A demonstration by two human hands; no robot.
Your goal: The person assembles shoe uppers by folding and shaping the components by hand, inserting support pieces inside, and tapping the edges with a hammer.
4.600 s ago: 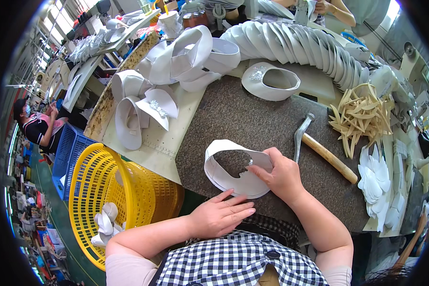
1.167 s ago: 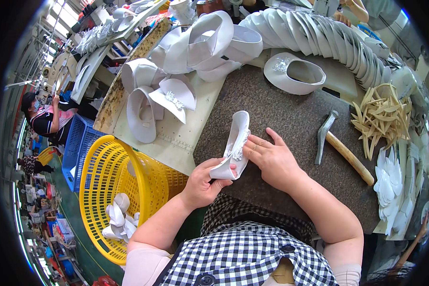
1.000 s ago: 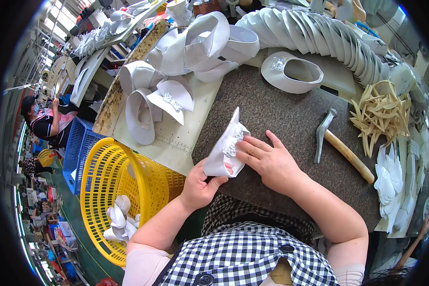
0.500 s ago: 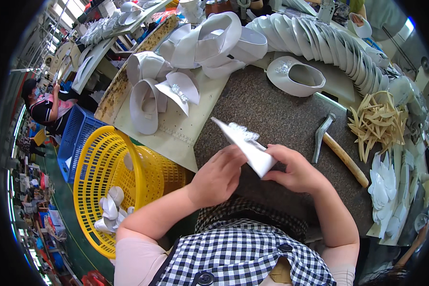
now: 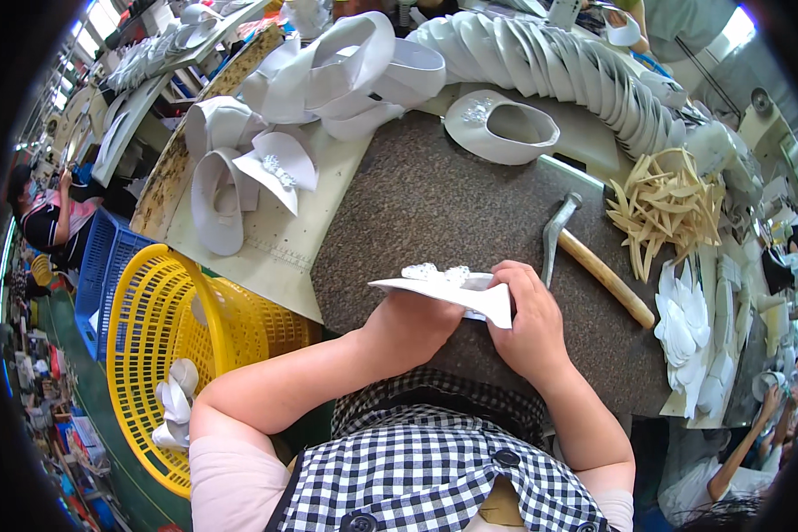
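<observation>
On my head view I count one wooden-handled metal hammer [image 5: 599,271] at three o'clock and, near centre toward four, one held white, curved, beaded shoe upper [image 5: 448,289], pinched by the bare right hand [image 5: 532,324] and hiding the fingers of the bare left hand [image 5: 414,328], whose grip I cannot tell.

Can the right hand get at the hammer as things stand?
Probably yes: the hammer lies close by on the dark slab, only bare surface between. But the right hand grips the white piece, so it'd likely have to let go.
</observation>
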